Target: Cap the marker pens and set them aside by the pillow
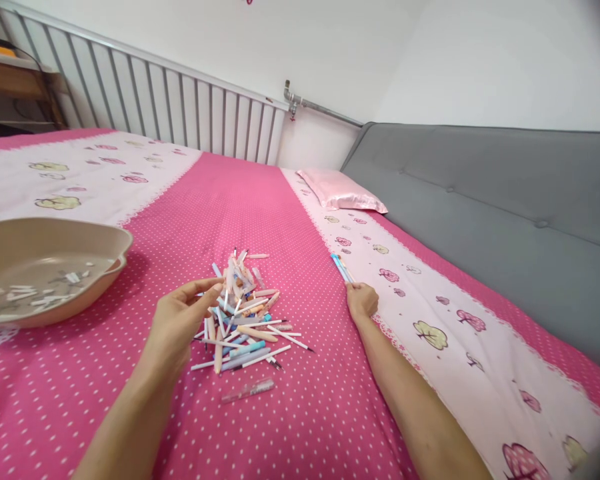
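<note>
A heap of pens and pen parts (pixel 245 313) lies on the pink dotted bedsheet (pixel 220 213) in front of me. My left hand (pixel 180 320) hovers at the heap's left edge, fingers curled in a pinch; what it holds, if anything, I cannot make out. My right hand (pixel 363 300) rests on the sheet to the right, closed around the ends of a small bundle of blue pens (pixel 341 268) that point away from me. A single clear pen barrel (pixel 247 391) lies apart, just nearer to me than the heap.
A beige basin (pixel 55 233) with small white pieces in it sits at the left. A pink pillow (pixel 340 190) lies at the bed's far end. A grey padded headboard (pixel 505 213) runs along the right, a white radiator (pixel 180 107) behind.
</note>
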`<state>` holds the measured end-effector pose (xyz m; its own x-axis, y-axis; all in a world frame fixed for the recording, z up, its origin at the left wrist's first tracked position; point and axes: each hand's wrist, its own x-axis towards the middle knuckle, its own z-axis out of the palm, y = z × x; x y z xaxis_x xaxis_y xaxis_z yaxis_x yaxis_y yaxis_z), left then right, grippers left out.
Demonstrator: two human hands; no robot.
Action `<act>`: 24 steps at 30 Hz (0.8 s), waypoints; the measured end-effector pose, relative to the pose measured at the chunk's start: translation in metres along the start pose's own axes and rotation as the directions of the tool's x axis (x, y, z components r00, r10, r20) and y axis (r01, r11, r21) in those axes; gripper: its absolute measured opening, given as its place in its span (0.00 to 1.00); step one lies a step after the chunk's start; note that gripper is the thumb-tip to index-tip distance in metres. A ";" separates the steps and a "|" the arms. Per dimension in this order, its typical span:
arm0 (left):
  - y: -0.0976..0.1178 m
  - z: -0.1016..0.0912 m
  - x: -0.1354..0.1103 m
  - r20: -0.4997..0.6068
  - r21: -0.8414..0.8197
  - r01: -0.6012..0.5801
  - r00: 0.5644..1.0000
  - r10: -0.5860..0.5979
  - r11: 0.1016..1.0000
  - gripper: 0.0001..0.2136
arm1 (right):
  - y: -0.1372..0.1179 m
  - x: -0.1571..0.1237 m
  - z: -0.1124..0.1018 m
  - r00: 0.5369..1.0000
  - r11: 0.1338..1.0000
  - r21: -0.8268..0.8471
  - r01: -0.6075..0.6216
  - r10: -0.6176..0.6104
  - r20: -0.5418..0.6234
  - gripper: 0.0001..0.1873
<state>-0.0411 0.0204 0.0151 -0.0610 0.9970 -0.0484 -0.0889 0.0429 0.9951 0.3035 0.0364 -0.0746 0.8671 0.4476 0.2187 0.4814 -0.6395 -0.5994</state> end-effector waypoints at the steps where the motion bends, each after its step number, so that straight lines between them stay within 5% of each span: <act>1: 0.000 0.000 0.000 0.004 -0.004 0.003 1.000 -0.003 1.000 0.20 | 0.001 0.000 0.000 1.000 1.000 0.005 0.004 -0.004 -0.001 0.15; 24: 0.009 0.004 -0.006 0.015 -0.009 -0.002 1.000 0.002 1.000 0.20 | 0.006 0.001 0.006 0.999 0.999 0.019 0.043 -0.043 -0.027 0.14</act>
<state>-0.0376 0.0151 0.0248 -0.0463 0.9979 -0.0447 -0.0974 0.0400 0.9944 0.3066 0.0368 -0.0822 0.8489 0.4577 0.2645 0.5158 -0.6076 -0.6039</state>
